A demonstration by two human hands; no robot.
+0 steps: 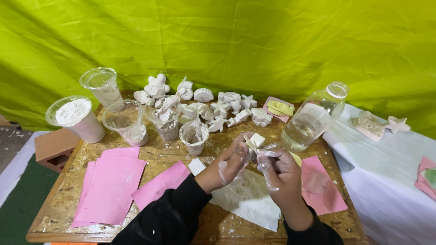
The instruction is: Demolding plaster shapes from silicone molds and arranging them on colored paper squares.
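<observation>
A small white plaster cast (pixel 254 141) with star-like points is held up over the chipboard table (pixel 59 206), gripped from both sides. My left hand (pixel 229 163), dusted with white powder, pinches its left edge. My right hand (pixel 277 169) closes on its right side with a yellow mould piece (pixel 296 158) partly hidden behind the fingers. Below my hands lies a white cloth (pixel 247 199) smeared with plaster.
Pink paper sheets (pixel 111 186) cover the table's left and right. Clear plastic cups (pixel 125 119), a cup of white powder (pixel 75 115) and a tilted water bottle (pixel 313 119) stand around several finished plaster shapes (pixel 222 109). A brick (pixel 54 146) sits at left, a white-covered table (pixel 386 177) at right.
</observation>
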